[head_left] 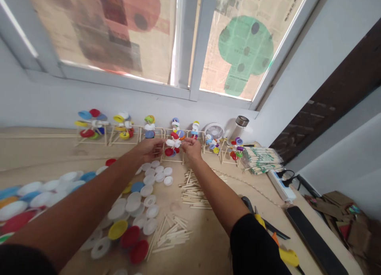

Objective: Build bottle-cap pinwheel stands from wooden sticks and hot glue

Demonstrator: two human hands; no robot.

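Before me a small wheel of coloured bottle caps sits in a frame of thin wooden sticks. My left hand is at its left side, fingers curled in against the stick end. On the right side my right hand pinches the other end with thumb and fingertips. The caps between the hands are red, white, blue and orange. Exactly which stick each hand grips is too small to tell. Similar cap wheels on stick frames stand in a row behind and beside it, such as one at the left.
Loose bottle caps cover the table's left and middle. Wooden sticks lie in piles. Rightward are a small fan, a flask, bagged sticks, a power strip, a yellow glue gun and a black phone-like slab.
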